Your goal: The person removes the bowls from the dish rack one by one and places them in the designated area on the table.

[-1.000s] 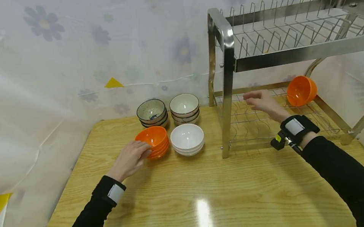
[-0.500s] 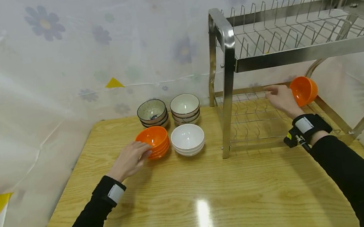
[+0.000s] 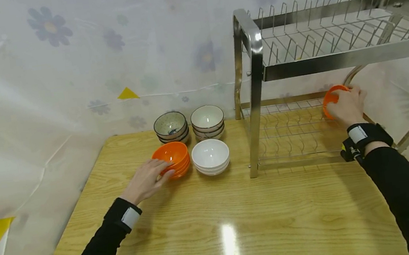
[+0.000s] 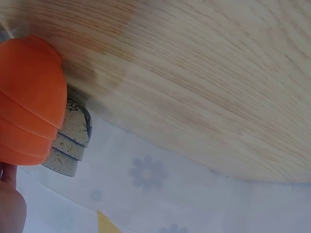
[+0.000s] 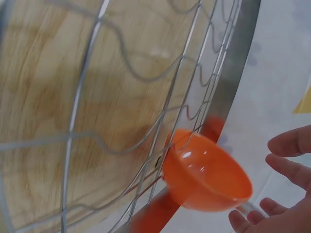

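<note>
My left hand (image 3: 145,180) is at the near left side of a stack of orange bowls (image 3: 172,153), fingertips at the top rim and thumb apart, lower down. In the left wrist view, part of that hand (image 4: 10,201) shows beside the orange stack (image 4: 31,102); the fingers are mostly cut off. My right hand (image 3: 349,106) is in the rack's lower level, in front of a single orange bowl (image 3: 329,100) and partly hiding it. The right wrist view has this bowl (image 5: 209,174) tilted against the wires, the loosely bent fingers (image 5: 291,172) near its rim without gripping it.
A metal dish rack (image 3: 256,95) with two wire levels stands on the right of the wooden table (image 3: 238,209). Beside the orange stack are white bowls (image 3: 210,154); behind are speckled green bowls (image 3: 170,125) and dark-rimmed pale bowls (image 3: 207,118). A patterned sheet (image 3: 177,40) hangs behind.
My right hand has moved right through the lower rack level to the tilted orange bowl. My left hand has stayed by the orange stack, its thumb and fingers now wider apart.
</note>
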The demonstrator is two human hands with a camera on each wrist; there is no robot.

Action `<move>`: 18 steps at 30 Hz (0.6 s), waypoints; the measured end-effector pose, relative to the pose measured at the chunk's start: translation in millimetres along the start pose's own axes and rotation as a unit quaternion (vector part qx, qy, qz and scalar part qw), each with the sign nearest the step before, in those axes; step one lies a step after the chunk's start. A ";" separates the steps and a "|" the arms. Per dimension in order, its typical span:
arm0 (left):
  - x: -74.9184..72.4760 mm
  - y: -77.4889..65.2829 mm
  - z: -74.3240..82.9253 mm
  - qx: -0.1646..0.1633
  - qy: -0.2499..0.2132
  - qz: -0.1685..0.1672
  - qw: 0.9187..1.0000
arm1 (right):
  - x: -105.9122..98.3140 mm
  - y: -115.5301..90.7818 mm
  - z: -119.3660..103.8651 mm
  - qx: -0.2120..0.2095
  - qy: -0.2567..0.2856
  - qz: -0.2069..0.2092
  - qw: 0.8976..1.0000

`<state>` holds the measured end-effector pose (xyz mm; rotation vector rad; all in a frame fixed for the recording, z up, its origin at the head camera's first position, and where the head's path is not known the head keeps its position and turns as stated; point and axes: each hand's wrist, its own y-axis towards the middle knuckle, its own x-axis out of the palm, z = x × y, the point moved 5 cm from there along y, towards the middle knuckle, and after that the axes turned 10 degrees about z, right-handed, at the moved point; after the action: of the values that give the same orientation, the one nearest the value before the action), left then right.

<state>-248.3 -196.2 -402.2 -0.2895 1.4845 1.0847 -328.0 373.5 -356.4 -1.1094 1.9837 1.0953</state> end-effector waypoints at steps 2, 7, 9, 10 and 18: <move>-0.5 0.4 -0.1 -0.006 -0.003 -0.002 1.000 | 0.0 1.5 5.7 0.001 -0.023 -0.012 1.000; -1.4 1.8 0.6 -0.003 -0.007 0.002 1.000 | 4.4 8.1 19.1 0.020 -0.045 -0.059 0.997; -1.4 1.7 0.6 0.000 -0.007 0.003 1.000 | 6.8 10.8 22.7 0.026 -0.047 -0.074 0.996; -1.2 1.7 0.6 0.001 -0.006 0.003 1.000 | 7.8 11.6 24.1 0.031 -0.046 -0.084 0.995; -0.5 1.4 1.9 0.007 -0.007 0.007 1.000 | 11.2 14.1 34.9 0.094 -0.036 -0.144 0.984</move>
<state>-248.0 -194.3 -400.9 -0.2623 1.4833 1.0860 -341.8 404.2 -376.7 -1.1914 1.7625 0.7692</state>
